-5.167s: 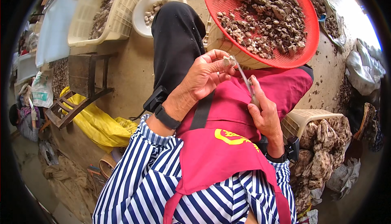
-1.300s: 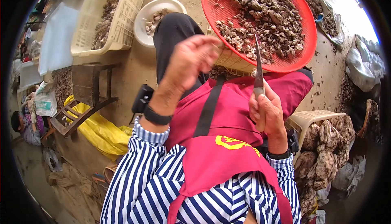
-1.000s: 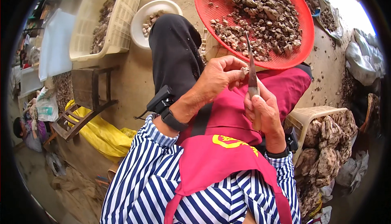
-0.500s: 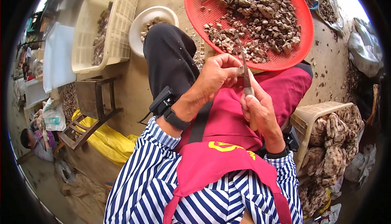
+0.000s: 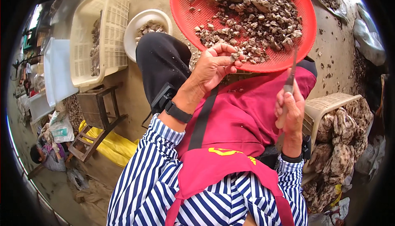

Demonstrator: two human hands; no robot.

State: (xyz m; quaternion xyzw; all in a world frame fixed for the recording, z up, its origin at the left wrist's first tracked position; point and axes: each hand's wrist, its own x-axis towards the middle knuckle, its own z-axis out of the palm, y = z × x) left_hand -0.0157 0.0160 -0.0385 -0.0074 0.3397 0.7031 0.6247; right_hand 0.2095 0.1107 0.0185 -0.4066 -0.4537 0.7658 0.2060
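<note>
1. One small grey-brown lump (image 5: 235, 56) pinched between thumb and forefinger of the left hand (image 5: 214, 65), other fingers loosely bent; held at the near rim of the red tray (image 5: 183, 14), contact with the rim impossible to tell.
2. One knife (image 5: 289, 87) gripped by its handle in the right hand (image 5: 291, 104), fingers wrapped round, blade pointing away from the body.
3. Just changed: knife moved off to the right, well apart from the lump, after being right beside it half a second ago; seemingly no blade work at this instant.
4. Beyond the hands, in that single tray, dark pieces (image 5: 263, 4) too heaped to count.
5. One white bowl (image 5: 130, 37) beside the black-clad knee (image 5: 164, 53), holding several paler pieces (image 5: 149, 27).
6. Two cream baskets plainly in view: left basket (image 5: 115, 37); right basket (image 5: 329, 102), with large clumps (image 5: 337, 131).
7. Farther left: one wooden stool (image 5: 94, 108), one other person (image 5: 51, 156).
</note>
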